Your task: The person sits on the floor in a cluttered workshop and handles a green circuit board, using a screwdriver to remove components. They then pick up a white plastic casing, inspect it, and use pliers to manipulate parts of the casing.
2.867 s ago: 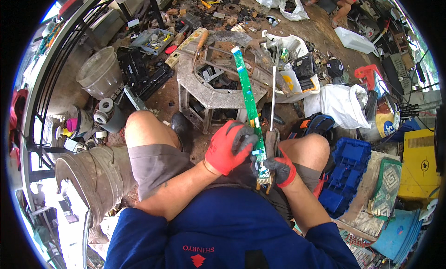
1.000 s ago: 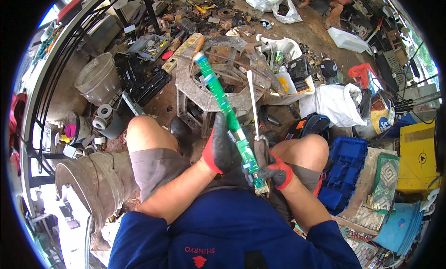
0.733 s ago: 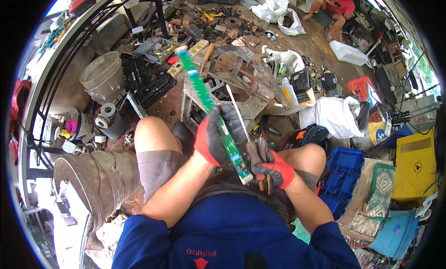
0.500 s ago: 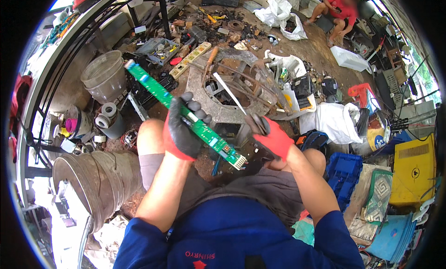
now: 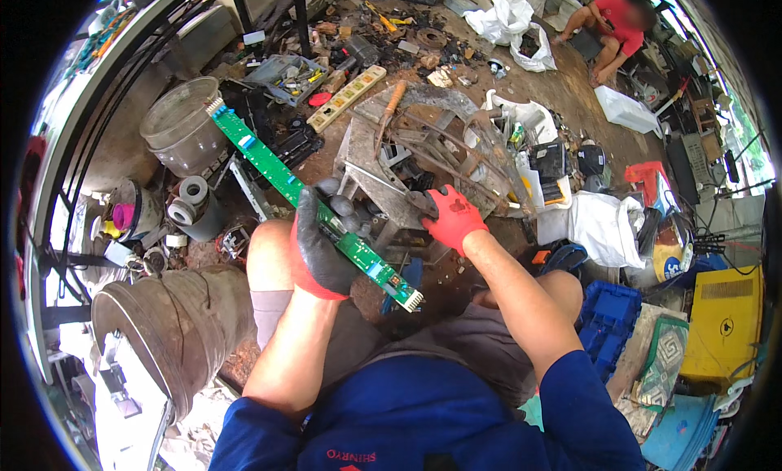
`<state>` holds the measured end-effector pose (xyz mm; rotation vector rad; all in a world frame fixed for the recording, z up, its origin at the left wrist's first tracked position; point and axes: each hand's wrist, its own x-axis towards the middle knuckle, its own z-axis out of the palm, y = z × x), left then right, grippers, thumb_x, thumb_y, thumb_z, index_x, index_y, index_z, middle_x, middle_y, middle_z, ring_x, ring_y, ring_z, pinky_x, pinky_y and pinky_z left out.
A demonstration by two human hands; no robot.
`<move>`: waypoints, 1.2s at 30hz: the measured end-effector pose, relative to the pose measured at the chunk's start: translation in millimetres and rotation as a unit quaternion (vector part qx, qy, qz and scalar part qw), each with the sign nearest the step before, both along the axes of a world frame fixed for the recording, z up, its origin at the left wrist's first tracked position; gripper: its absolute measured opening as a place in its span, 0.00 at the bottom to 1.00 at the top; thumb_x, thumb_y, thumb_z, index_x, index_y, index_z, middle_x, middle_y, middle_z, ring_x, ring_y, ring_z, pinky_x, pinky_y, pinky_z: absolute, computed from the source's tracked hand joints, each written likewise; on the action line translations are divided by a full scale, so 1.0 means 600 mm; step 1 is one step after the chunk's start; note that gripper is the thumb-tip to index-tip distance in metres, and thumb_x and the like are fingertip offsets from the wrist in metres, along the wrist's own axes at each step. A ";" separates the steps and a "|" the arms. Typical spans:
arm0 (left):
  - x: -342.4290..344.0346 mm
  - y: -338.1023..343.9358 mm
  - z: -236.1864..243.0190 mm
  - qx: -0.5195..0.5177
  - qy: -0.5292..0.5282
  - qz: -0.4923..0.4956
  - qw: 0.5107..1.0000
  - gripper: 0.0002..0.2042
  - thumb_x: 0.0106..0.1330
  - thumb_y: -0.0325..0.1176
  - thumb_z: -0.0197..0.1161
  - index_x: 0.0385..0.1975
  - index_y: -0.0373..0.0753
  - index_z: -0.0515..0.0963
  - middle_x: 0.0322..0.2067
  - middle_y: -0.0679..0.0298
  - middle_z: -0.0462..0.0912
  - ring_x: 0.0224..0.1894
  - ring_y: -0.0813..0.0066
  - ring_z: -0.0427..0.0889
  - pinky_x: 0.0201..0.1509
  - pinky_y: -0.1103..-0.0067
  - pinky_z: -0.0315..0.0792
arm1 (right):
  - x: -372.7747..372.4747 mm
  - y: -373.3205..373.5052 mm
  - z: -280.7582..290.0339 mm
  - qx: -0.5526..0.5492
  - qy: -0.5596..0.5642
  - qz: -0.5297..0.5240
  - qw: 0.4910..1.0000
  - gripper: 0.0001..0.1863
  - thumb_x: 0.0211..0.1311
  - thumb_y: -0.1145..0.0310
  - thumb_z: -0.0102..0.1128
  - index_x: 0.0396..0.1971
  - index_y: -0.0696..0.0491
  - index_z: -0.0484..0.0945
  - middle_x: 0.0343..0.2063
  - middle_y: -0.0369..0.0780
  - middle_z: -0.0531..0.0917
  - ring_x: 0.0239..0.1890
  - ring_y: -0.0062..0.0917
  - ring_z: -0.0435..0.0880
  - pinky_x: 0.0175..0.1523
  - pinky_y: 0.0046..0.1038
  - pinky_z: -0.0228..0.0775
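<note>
My left hand (image 5: 322,247), in a grey and red glove, is closed around the middle of a long, narrow green circuit board (image 5: 261,159). The board slants from upper left to lower right, with pins at both ends. My right hand (image 5: 450,219), gloved the same way, is lowered beside a worn metal stand (image 5: 358,137). A thin pale strip (image 5: 375,176) runs along the stand's near edge to my right fingertips, which look closed on its end; the dark fingertips partly blend with the stand. A tool with an orange handle (image 5: 393,99) rests on the stand.
Clear plastic buckets (image 5: 183,121) and a large dirty bucket (image 5: 167,328) stand at left. Behind the stand lie a multi-socket power strip (image 5: 348,98) and a tool tray (image 5: 287,80). White sacks (image 5: 603,227), a blue case (image 5: 604,312) and a yellow box (image 5: 723,320) are at right. A person (image 5: 612,31) sits far right.
My right hand has moved down and slightly left, lowering the strip from a raised slant to the stand's edge. The circuit board has shifted slightly left and down in my left hand.
</note>
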<state>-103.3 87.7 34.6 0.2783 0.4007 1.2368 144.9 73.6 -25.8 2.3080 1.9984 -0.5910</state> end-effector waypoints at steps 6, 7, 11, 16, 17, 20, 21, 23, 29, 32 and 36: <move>-0.006 0.016 0.007 -0.005 -0.003 -0.020 1.000 0.16 0.75 0.47 0.52 0.47 0.40 0.75 0.28 0.68 0.78 0.26 0.76 0.76 0.32 0.75 0.74 | 0.032 -0.006 -0.011 0.024 0.108 -0.017 0.994 0.35 0.60 0.52 0.61 0.67 0.46 0.66 0.65 0.51 0.66 0.67 0.47 0.65 0.70 0.38 0.61; -0.007 0.017 0.008 -0.009 0.003 -0.020 1.000 0.16 0.75 0.47 0.52 0.47 0.40 0.75 0.28 0.68 0.78 0.26 0.76 0.76 0.32 0.75 0.74 | 0.034 -0.007 -0.012 0.020 0.115 -0.024 0.993 0.35 0.60 0.52 0.61 0.67 0.46 0.66 0.66 0.52 0.64 0.68 0.47 0.65 0.71 0.38 0.60; -0.009 0.018 0.007 -0.003 0.015 -0.021 1.000 0.17 0.75 0.48 0.52 0.47 0.40 0.75 0.29 0.67 0.78 0.27 0.75 0.77 0.33 0.74 0.75 | 0.039 -0.002 -0.012 -0.007 0.123 -0.071 0.990 0.35 0.61 0.52 0.60 0.67 0.48 0.65 0.70 0.52 0.60 0.69 0.47 0.63 0.72 0.36 0.57; -0.010 0.016 0.005 -0.017 0.025 -0.015 0.999 0.17 0.75 0.48 0.53 0.47 0.40 0.74 0.29 0.67 0.78 0.27 0.75 0.77 0.33 0.75 0.75 | 0.039 -0.003 -0.017 0.020 0.152 -0.096 0.983 0.33 0.61 0.56 0.63 0.65 0.52 0.68 0.66 0.52 0.67 0.67 0.45 0.66 0.69 0.36 0.60; -0.010 0.016 0.005 -0.014 0.026 -0.015 0.999 0.17 0.75 0.48 0.53 0.47 0.40 0.74 0.29 0.67 0.78 0.27 0.75 0.77 0.33 0.75 0.75 | 0.041 -0.004 -0.018 0.033 0.137 -0.105 0.984 0.32 0.62 0.57 0.63 0.64 0.52 0.68 0.65 0.52 0.69 0.66 0.45 0.68 0.68 0.36 0.61; -0.009 0.016 0.004 -0.015 0.025 -0.018 0.999 0.17 0.75 0.48 0.52 0.47 0.39 0.74 0.29 0.67 0.77 0.27 0.75 0.77 0.33 0.74 0.75 | 0.051 -0.005 -0.018 0.043 0.136 -0.121 0.982 0.32 0.62 0.57 0.63 0.63 0.55 0.69 0.62 0.50 0.72 0.63 0.43 0.71 0.66 0.36 0.64; -0.009 0.016 0.004 -0.016 0.027 -0.024 0.999 0.17 0.75 0.48 0.52 0.48 0.40 0.74 0.29 0.67 0.78 0.28 0.75 0.77 0.35 0.74 0.75 | 0.056 -0.004 -0.017 0.041 0.143 -0.130 0.980 0.32 0.62 0.58 0.63 0.63 0.55 0.69 0.61 0.50 0.73 0.62 0.43 0.72 0.66 0.36 0.64; -0.008 0.015 0.002 -0.014 0.031 -0.036 0.999 0.17 0.76 0.48 0.50 0.48 0.40 0.73 0.30 0.67 0.79 0.29 0.75 0.78 0.37 0.73 0.75 | 0.069 -0.001 -0.013 0.036 0.168 -0.150 0.974 0.34 0.61 0.54 0.62 0.65 0.55 0.68 0.64 0.51 0.70 0.65 0.44 0.69 0.68 0.36 0.62; 0.000 0.010 -0.005 -0.017 0.022 -0.046 0.999 0.17 0.75 0.47 0.52 0.49 0.39 0.74 0.30 0.66 0.77 0.28 0.74 0.77 0.35 0.74 0.74 | 0.103 0.008 -0.017 0.043 0.133 -0.169 0.976 0.36 0.61 0.53 0.61 0.65 0.57 0.67 0.63 0.53 0.70 0.65 0.45 0.70 0.68 0.37 0.63; 0.003 0.009 -0.007 -0.024 0.044 -0.047 0.998 0.17 0.75 0.47 0.53 0.49 0.40 0.74 0.30 0.66 0.78 0.28 0.74 0.77 0.35 0.73 0.74 | 0.113 0.012 -0.027 0.069 0.034 -0.184 0.980 0.36 0.61 0.53 0.60 0.66 0.56 0.66 0.63 0.54 0.68 0.65 0.46 0.69 0.67 0.38 0.64; 0.007 0.008 -0.011 -0.039 0.033 -0.062 0.997 0.16 0.75 0.47 0.53 0.48 0.40 0.74 0.30 0.66 0.78 0.28 0.74 0.77 0.35 0.73 0.74 | 0.115 0.021 -0.040 0.044 -0.071 -0.193 0.978 0.37 0.61 0.52 0.59 0.67 0.53 0.64 0.65 0.52 0.65 0.65 0.46 0.69 0.67 0.39 0.64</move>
